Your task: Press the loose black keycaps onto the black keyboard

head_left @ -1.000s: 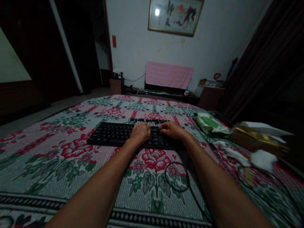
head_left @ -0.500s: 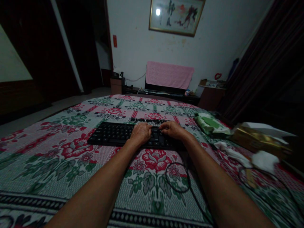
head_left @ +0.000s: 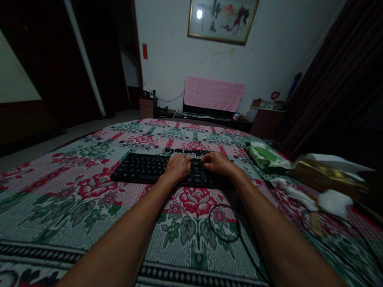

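A black computer keyboard lies flat on a patterned cloth. My left hand rests over its right-centre part, palm down, with the index finger reaching toward the upper keys; its other fingers are partly hidden. At the right end of the keyboard, my right hand is bent inward, thumb and fingertips drawn together close above the keys. Whatever may be between those fingertips is too small to make out. Just beyond the keyboard's far edge sits a row of small black pieces that look like loose keycaps.
A black cable loops below my right forearm. To the right are a green-and-white packet, a gold box and crumpled white tissue. The flowered cloth spreads widely. A pink towel hangs at the far wall.
Both hands stay at nearly the same spots on the keyboard. The right fingertips have shifted very slightly; nothing else visibly differs.
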